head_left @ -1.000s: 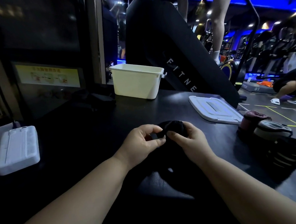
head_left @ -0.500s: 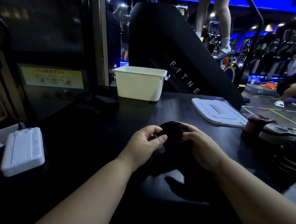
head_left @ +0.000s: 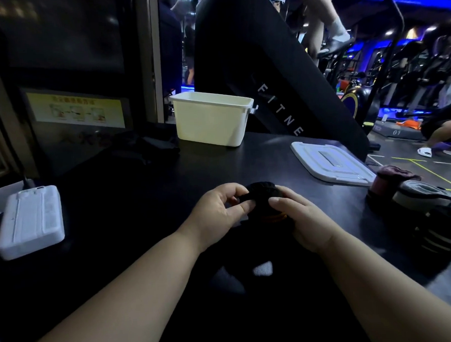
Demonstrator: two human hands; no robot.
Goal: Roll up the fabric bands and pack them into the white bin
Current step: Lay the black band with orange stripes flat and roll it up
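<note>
A black fabric band (head_left: 263,195), partly wound into a thick roll, sits between my two hands above the dark table. My left hand (head_left: 219,213) pinches the roll's left side with thumb and fingers. My right hand (head_left: 301,216) grips it from the right, thumb on top. The band's loose tail hangs toward me and blends into the dark. The white bin (head_left: 212,118) stands open at the table's far edge, well beyond my hands. Several other bands lie at the right edge: a maroon roll (head_left: 388,180), a grey one (head_left: 421,194) and a black striped one (head_left: 444,231).
A white lid (head_left: 329,161) lies flat at the right rear of the table. A second white lid (head_left: 30,221) rests at the left. Dark cloth (head_left: 149,146) sits left of the bin. A black stair machine (head_left: 265,70) rises behind, with people exercising beyond.
The roll has grown thicker as my hands turned it. Both hands stay at the same spot on the table, fingers shifted round the roll.
</note>
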